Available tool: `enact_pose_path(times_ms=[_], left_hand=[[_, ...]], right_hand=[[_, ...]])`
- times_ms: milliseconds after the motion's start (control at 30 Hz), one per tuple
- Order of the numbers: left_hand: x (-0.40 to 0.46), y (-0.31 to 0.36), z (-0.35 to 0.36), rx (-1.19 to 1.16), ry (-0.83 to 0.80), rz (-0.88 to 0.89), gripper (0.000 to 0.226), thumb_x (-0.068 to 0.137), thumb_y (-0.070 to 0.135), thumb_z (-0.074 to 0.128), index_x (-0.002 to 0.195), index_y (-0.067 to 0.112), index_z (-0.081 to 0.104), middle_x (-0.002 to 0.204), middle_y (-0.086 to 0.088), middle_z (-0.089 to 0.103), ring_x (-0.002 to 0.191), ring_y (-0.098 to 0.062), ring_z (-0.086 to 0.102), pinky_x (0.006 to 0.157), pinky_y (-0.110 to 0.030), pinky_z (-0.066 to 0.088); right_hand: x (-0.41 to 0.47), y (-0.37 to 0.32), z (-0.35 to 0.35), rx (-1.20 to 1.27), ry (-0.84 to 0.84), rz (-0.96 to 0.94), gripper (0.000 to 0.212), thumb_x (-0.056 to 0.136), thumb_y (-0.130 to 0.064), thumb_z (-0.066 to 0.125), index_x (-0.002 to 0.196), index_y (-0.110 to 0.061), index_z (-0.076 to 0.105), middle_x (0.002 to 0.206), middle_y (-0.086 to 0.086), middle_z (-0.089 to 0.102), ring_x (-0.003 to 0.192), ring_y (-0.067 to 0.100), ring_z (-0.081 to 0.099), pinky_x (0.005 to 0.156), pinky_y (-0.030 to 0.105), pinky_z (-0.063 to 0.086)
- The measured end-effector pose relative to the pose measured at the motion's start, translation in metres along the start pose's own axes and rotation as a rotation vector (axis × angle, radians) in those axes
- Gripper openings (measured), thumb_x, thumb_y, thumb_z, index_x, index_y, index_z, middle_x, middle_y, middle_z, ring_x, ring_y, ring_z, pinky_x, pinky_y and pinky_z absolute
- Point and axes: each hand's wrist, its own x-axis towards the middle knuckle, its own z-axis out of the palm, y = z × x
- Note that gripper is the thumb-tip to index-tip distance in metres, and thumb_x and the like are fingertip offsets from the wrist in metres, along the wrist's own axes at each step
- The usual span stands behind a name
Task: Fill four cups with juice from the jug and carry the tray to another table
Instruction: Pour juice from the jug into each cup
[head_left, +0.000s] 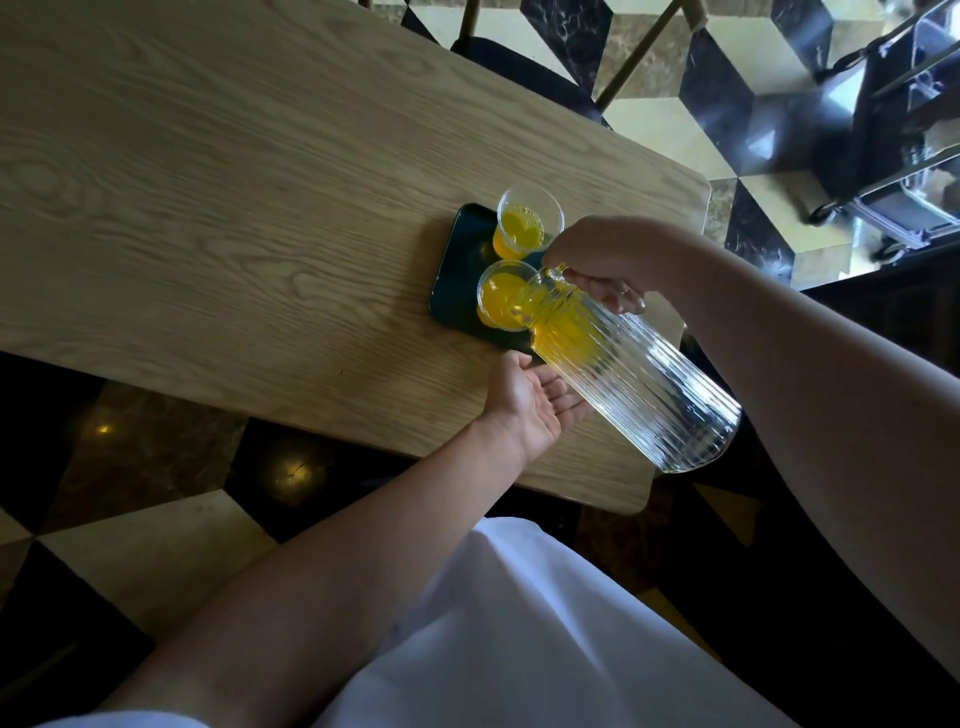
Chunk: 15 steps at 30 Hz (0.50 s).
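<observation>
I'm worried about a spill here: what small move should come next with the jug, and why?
Probably keep the tilt a moment, then ease the jug upright. The right hand grips its neck, the left hand lies open under its body, and its mouth is over the near cup, which already holds much juice. The far cup on the dark tray also holds juice.

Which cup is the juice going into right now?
The nearer cup, right under the tilted jug's mouth. The farther cup stands apart from the jug, already holding juice.
</observation>
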Motion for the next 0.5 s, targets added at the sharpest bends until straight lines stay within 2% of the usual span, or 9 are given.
enact_pose_path(times_ms=[67, 133, 200, 333, 433, 500], left_hand=[[-0.0023, 0.0007, 0.0007, 0.003, -0.003, 0.007, 0.061, 0.104, 0.032, 0.023, 0.154, -0.002, 0.020, 0.137, -0.029, 0.051, 0.144, -0.045, 0.033, 0.111, -0.052, 0.034], [-0.0051, 0.0020, 0.0012, 0.005, 0.004, 0.015, 0.061, 0.104, 0.031, 0.023, 0.154, -0.003, 0.021, 0.148, -0.029, 0.043, 0.144, -0.045, 0.032, 0.112, -0.052, 0.033], [-0.0060, 0.0027, 0.0009, 0.014, 0.006, 0.016, 0.060, 0.104, 0.031, 0.023, 0.154, -0.003, 0.022, 0.150, -0.028, 0.041, 0.144, -0.044, 0.032, 0.112, -0.052, 0.033], [-0.0042, 0.0019, -0.0012, 0.018, -0.016, 0.014, 0.059, 0.103, 0.031, 0.023, 0.150, -0.006, 0.029, 0.136, -0.029, 0.053, 0.140, -0.045, 0.040, 0.108, -0.050, 0.037], [-0.0007, 0.0000, -0.0031, 0.016, -0.035, 0.008, 0.059, 0.103, 0.031, 0.023, 0.147, -0.007, 0.032, 0.109, -0.026, 0.062, 0.138, -0.045, 0.042, 0.111, -0.051, 0.035], [0.0016, -0.0007, -0.0035, 0.015, -0.047, 0.005, 0.059, 0.103, 0.031, 0.023, 0.146, -0.007, 0.033, 0.111, -0.026, 0.063, 0.137, -0.045, 0.043, 0.112, -0.052, 0.034]], right_hand=[[-0.0013, -0.0043, 0.0014, -0.042, 0.019, -0.020, 0.040, 0.096, -0.032, 0.046, 0.059, -0.015, 0.042, 0.050, 0.003, 0.036, 0.036, 0.015, 0.033, 0.053, 0.023, 0.031], [-0.0025, -0.0066, 0.0025, -0.060, 0.026, -0.024, 0.042, 0.098, -0.030, 0.043, 0.060, -0.014, 0.041, 0.053, 0.006, 0.035, 0.039, 0.016, 0.034, 0.055, 0.024, 0.029], [-0.0014, -0.0056, 0.0030, -0.072, 0.015, -0.024, 0.043, 0.099, -0.030, 0.042, 0.059, -0.013, 0.040, 0.053, 0.009, 0.036, 0.038, 0.017, 0.035, 0.053, 0.024, 0.030], [0.0031, -0.0003, 0.0023, 0.011, 0.013, -0.005, 0.043, 0.095, -0.034, 0.048, 0.057, -0.016, 0.041, 0.047, 0.001, 0.033, 0.031, 0.015, 0.030, 0.048, 0.020, 0.030], [0.0041, 0.0012, 0.0009, 0.046, 0.006, 0.011, 0.042, 0.096, -0.033, 0.050, 0.058, -0.016, 0.041, 0.042, 0.000, 0.034, 0.026, 0.015, 0.029, 0.042, 0.017, 0.031], [0.0051, 0.0019, -0.0003, 0.059, 0.006, 0.008, 0.042, 0.096, -0.034, 0.051, 0.059, -0.015, 0.043, 0.038, -0.001, 0.036, 0.024, 0.014, 0.030, 0.037, 0.015, 0.031]])
